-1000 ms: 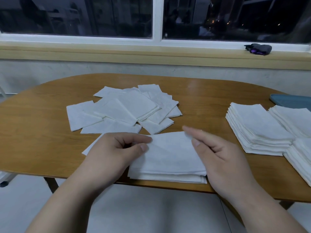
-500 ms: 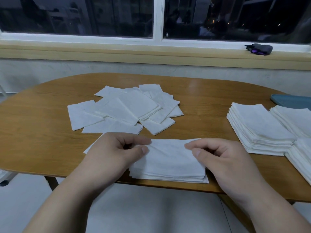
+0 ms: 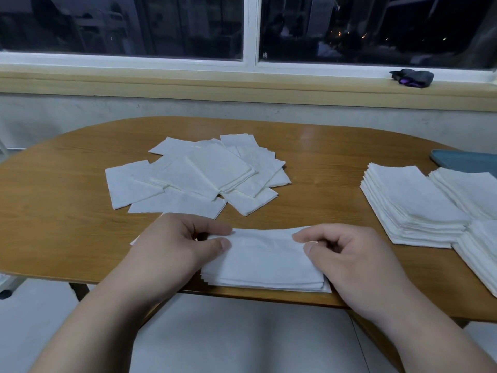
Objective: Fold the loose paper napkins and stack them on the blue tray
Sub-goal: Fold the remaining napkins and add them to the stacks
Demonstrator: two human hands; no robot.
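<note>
A folded white napkin (image 3: 262, 254) lies on a small stack of napkins at the table's near edge. My left hand (image 3: 172, 246) pinches its left end between thumb and forefinger. My right hand (image 3: 347, 254) pinches its right end the same way. Loose napkins (image 3: 199, 173) lie spread in an overlapping heap at the table's middle. Stacks of folded napkins (image 3: 414, 205) stand at the right. A corner of the blue tray (image 3: 462, 160) shows at the far right behind them.
The wooden oval table (image 3: 322, 146) runs up to a wall under a window sill. A dark bundle with purple (image 3: 411, 76) lies on the sill at the right. Bare wood separates the loose heap from the stacks.
My right hand has brought the napkin's far edge down toward me, folding it over. Its fingers went from stretched out to curled on the right end. My left hand stayed put.
</note>
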